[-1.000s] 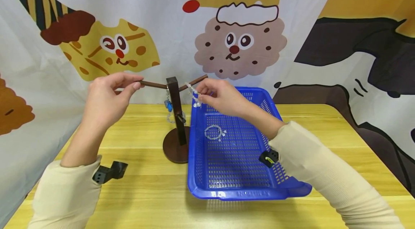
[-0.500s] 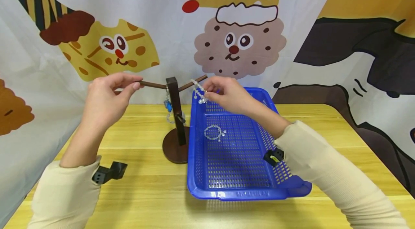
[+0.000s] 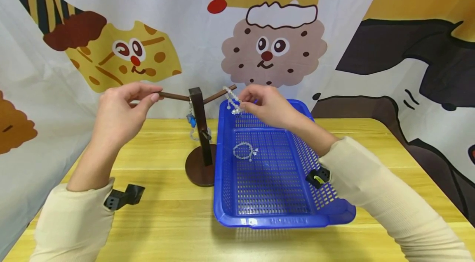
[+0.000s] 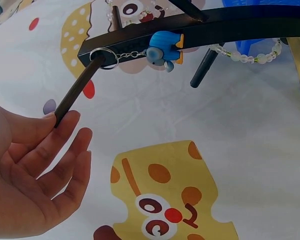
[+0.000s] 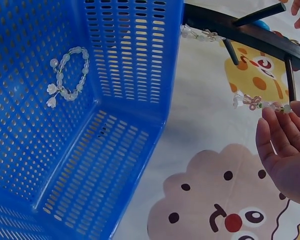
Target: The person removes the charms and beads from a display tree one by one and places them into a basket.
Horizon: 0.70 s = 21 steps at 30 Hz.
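Evidently the stand is only partly unloaded, if the pieces are bound for the basket. At the left, the left hand [image 3: 122, 111] has thumb and forefinger pinched on the outer end of the stand's left upper rod [image 3: 174, 96], the other fingers spread loosely behind. At the inner end of that rod, by the upright [image 3: 199, 119], a keychain [image 3: 191, 120] with a blue figure hangs by its ring, so it looks like one piece left to do. Lower down, a clear bead bracelet [image 4: 262, 59] hangs on what seems to be the far lower peg [image 4: 204, 69], also left.

Further right, the right upper rod [image 3: 214, 97] carries the piece in work: a pale bracelet [image 3: 236, 111] with flower charms, seemingly looped round the rod near its tip. The right hand [image 3: 269, 105] has its fingers clamped on the beads, so this one counts as half done, not yet free.

At the right, just beside the stand's round base [image 3: 196, 169] on the tabletop [image 3: 159, 220], stands the blue basket [image 3: 219, 171]. One bracelet with a flower charm [image 5: 65, 93] lies in its left part, apparently the only piece finished; three remain on the stand.
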Available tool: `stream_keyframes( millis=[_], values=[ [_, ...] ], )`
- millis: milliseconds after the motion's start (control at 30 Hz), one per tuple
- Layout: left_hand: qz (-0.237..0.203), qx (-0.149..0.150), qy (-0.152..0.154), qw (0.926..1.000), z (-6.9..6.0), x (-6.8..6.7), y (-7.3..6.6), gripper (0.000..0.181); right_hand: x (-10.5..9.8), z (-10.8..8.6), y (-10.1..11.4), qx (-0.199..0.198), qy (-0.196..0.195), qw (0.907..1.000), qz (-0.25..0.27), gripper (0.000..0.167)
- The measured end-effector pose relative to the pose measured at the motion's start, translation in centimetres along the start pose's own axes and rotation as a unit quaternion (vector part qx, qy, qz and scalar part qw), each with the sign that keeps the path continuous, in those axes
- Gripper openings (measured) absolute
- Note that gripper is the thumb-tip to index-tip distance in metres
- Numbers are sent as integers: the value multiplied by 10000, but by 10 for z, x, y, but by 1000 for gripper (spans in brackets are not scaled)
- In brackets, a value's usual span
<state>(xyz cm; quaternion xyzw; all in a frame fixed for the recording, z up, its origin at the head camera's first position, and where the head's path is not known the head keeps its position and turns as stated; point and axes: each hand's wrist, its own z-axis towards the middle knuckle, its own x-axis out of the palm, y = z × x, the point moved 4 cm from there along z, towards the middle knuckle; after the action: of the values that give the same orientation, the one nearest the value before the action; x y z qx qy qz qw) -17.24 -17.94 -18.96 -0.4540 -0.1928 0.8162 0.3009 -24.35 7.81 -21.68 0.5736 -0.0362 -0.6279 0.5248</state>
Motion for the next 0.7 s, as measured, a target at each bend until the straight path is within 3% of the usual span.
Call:
stream_keyframes(
  millis=[700],
  values=[
    [44,19,-14,10000,0,0,-1,21,-13,-3,-4,110,-216,9996,-126,5]
  ],
)
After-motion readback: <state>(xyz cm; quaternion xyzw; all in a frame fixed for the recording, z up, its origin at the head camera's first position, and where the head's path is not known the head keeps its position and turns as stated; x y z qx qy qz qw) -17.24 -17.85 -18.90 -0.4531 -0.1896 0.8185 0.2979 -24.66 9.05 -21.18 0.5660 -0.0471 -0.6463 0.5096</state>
